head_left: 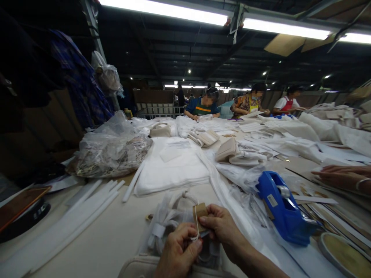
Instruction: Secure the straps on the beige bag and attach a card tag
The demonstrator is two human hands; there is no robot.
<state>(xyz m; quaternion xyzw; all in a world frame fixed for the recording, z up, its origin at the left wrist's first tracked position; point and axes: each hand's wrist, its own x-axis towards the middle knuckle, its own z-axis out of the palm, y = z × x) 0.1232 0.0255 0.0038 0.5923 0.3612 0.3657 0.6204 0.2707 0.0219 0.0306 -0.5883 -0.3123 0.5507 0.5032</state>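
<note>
Between the thumb and fingers of my right hand [216,222] is a small brown cardboard hang tag [199,216]. A white string [197,227] runs down across the tag, and my left hand [182,247] pinches its lower end. Just below and behind both hands lies a beige handbag [136,267], partly hidden by my left hand. Its strap and handle [185,199] are wrapped in clear plastic and white wrapping [159,230].
A blue tape dispenser [285,208] stands at the right, near a co-worker's hand [342,175]. Ahead lies a stack of white foam sheets [174,170]. A plastic bag of chains [113,154] and white strips [95,204] are on the left. Several co-workers sit across the table.
</note>
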